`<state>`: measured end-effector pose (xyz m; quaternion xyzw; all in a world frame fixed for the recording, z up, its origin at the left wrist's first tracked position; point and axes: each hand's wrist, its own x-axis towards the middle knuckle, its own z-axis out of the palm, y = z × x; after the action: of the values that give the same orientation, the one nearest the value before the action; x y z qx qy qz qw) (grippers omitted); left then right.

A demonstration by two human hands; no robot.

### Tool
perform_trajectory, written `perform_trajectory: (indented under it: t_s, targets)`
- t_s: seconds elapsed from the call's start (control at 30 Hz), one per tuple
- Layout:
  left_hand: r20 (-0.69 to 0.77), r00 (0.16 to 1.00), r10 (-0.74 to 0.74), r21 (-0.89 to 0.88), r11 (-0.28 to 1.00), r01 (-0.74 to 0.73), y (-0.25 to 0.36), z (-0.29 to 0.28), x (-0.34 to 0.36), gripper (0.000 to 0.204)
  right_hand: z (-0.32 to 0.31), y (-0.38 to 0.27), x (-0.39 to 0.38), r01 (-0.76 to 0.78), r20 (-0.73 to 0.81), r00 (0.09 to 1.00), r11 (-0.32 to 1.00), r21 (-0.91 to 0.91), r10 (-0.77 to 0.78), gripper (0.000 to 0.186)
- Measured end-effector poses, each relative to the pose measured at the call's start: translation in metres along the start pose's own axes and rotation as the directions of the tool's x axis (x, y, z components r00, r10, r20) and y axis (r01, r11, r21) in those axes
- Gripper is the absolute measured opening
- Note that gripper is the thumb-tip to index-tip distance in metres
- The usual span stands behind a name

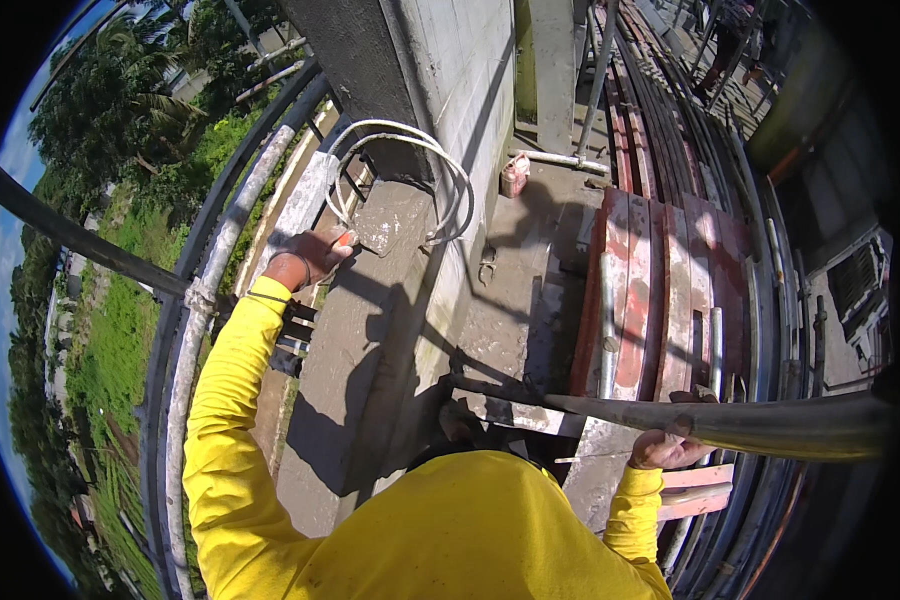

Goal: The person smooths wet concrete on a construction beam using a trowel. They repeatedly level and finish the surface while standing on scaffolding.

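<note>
My left hand [315,255] is closed around a small orange object [346,238], too small to name, at the wet-looking grey concrete ledge [330,380] on the left. Just above it, a coil of pale hose or cable [450,180] hangs beside the concrete column [470,60]. At lower right, my right hand [670,445] grips a grey metal pipe [780,425] that runs across to the right edge.
Scaffold rails [210,270] bound the left, with greenery below. On the right lie stacked red-stained planks [642,300] and long tubes. A small reddish-white container [515,175] stands on the concrete floor. At top right, a person [720,55] is partly visible.
</note>
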<state>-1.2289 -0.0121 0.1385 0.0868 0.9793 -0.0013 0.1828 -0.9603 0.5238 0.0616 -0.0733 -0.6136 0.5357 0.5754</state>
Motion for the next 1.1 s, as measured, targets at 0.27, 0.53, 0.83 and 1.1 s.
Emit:
perform_trajectory:
  t_s: [0.27, 0.53, 0.83, 1.1]
  targets:
    - [-0.167, 0.979, 0.119, -0.073, 0.988, -0.133, -0.017, 0.000, 0.045, 0.060, 0.006, -0.006, 0.006, 0.026, -0.013, 1.000, 0.999, 0.029, -0.026, 0.077]
    - [-0.114, 0.992, 0.050, -0.134, 0.989, -0.065, -0.049, -0.005, 0.027, 0.058, -0.004, 0.008, -0.001, 0.094, 0.001, 0.996, 0.995, -0.041, -0.094, 0.071]
    - [-0.178, 0.983, 0.046, -0.087, 0.994, -0.062, -0.045, 0.009, -0.060, 0.062, 0.021, -0.018, 0.007, 0.019, -0.013, 1.000, 0.999, -0.045, -0.020, 0.081]
    - [-0.086, 0.987, 0.137, -0.013, 0.990, -0.138, -0.063, 0.023, -0.024, 0.063, 0.007, -0.008, 0.008, 0.105, 0.036, 0.994, 0.989, -0.109, -0.101, 0.087]
